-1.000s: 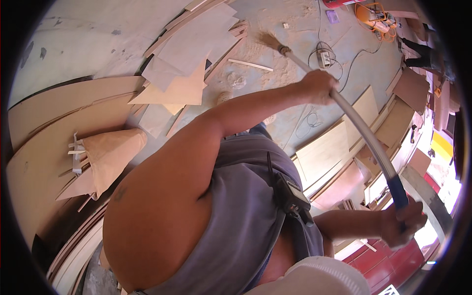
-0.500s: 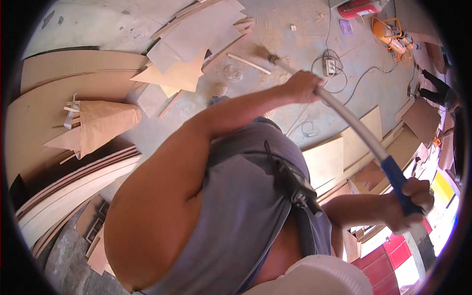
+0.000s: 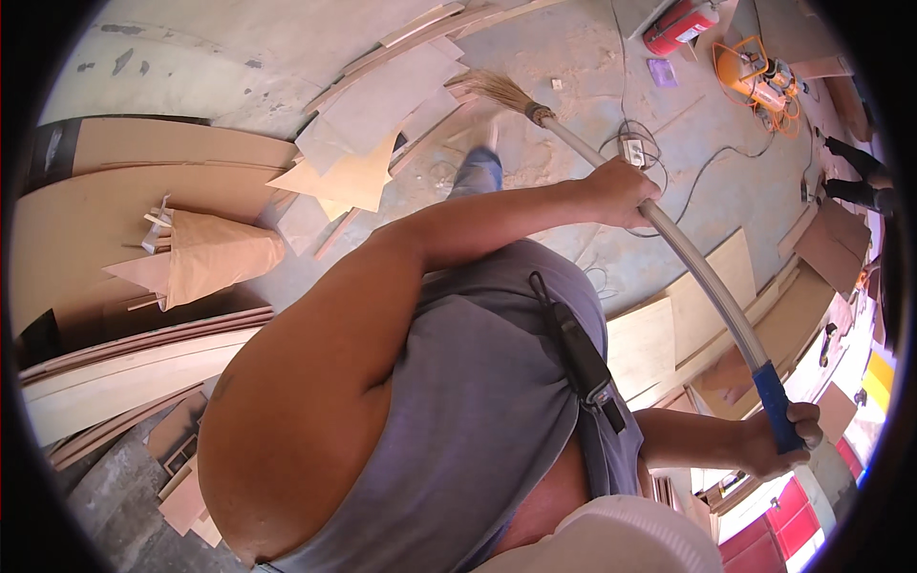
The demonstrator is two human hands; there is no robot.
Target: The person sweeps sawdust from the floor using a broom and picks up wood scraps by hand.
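Note:
Both my hands are closed round a long broom (image 3: 702,263) held aslant across my front. My left hand (image 3: 626,194) grips the pale metal handle partway along, nearer the brush end. At the blue-wrapped top end, my right hand (image 3: 783,441) is wrapped round the grip. The straw bristles (image 3: 504,90) are at the far end, over the dusty floor beside some stacked sheets. A foot and blue trouser leg (image 3: 478,174) show just below the bristles.
Loose boards (image 3: 368,105) and a brown paper bundle (image 3: 224,258) lie to the left. Ahead, a cable runs to a socket box (image 3: 633,151). Far right are a red fire extinguisher (image 3: 678,27), an orange machine (image 3: 755,76) and a person's dark-clothed legs (image 3: 855,177). Wood panels (image 3: 683,329) lie at right.
My left hand has shifted right and a little nearer, and my right hand has come lower. The bristles have moved slightly farther and left. The trouser leg has swung forward and right.

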